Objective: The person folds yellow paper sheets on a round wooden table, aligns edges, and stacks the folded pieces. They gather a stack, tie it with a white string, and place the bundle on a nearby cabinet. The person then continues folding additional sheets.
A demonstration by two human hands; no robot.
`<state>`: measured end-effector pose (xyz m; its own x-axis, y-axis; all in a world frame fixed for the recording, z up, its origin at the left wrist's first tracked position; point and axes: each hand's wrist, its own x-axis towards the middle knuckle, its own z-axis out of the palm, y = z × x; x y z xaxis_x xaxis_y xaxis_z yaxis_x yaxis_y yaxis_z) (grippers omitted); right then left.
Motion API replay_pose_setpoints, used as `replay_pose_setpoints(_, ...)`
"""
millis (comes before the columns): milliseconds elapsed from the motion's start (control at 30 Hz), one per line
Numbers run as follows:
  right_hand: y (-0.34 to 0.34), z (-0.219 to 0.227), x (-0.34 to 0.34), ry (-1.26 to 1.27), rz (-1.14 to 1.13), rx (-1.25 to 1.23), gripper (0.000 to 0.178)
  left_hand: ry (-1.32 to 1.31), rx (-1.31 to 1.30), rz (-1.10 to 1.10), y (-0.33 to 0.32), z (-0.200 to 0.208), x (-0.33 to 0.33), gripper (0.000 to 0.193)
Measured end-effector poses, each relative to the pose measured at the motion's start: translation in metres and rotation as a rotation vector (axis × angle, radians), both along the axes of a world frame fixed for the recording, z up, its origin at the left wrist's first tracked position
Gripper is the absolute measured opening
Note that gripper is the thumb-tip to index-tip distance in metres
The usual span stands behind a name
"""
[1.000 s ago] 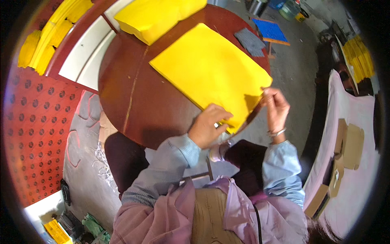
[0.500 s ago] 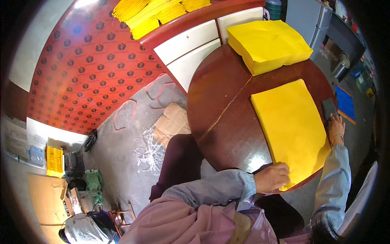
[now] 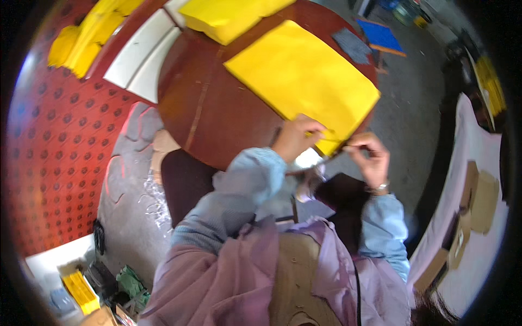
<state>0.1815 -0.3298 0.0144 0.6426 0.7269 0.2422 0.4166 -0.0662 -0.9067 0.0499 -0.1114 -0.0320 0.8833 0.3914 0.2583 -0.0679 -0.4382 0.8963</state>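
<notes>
A stack of yellow sheets (image 3: 304,76) lies flat on the round dark-red table (image 3: 244,119). My left hand (image 3: 296,138) is closed at the stack's near corner, its fingertips together over the yellow surface. Just right of that corner my right hand (image 3: 372,160) hovers in a pinch, thumb and forefinger together beside the stack's edge. A thin yellowish line seems to run between the two hands, but blur hides what it is. A dark grey cloth (image 3: 352,46) rests at the table's right edge, apart from both hands.
A thicker yellow stack (image 3: 228,22) stands at the table's far side. Yellow bundles (image 3: 89,35) lie on a red-topped cabinet with white drawers (image 3: 136,57). A blue panel (image 3: 381,37) is beyond the table's right edge. Opened cardboard (image 3: 481,201) lies on pale cloth at right.
My right hand has left the grey cloth and come back toward my left hand at the stack's near corner. The whole view has turned, shifting the table leftward and up.
</notes>
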Motion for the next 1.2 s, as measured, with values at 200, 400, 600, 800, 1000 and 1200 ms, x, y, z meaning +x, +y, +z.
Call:
replay_pose_setpoints(200,0.008,0.008,-0.024,-0.456,0.142,-0.124,0.032,0.178,-0.053,0.021,0.0,0.027,-0.008,0.018)
replay_pose_setpoints(400,0.017,-0.001,-0.017,-0.571,0.233,-0.17,0.028,0.175,-0.06,-0.014,0.0,0.03,-0.008,0.019)
replay_pose_setpoints(600,0.02,-0.002,-0.016,-0.491,0.193,-0.131,0.017,0.137,-0.062,-0.001,0.001,0.024,-0.009,0.02)
replay_pose_setpoints(800,0.025,-0.013,-0.015,-0.03,0.07,-0.116,0.011,0.097,0.024,-0.064,0.005,0.024,-0.01,0.022)
replay_pose_setpoints(1000,0.024,-0.019,-0.009,0.136,0.075,-0.138,0.012,0.119,0.02,-0.084,0.006,0.025,-0.011,0.024)
replay_pose_setpoints(1200,0.025,-0.021,-0.011,0.18,0.049,-0.111,0.013,0.06,0.076,-0.066,0.001,0.027,-0.012,0.026)
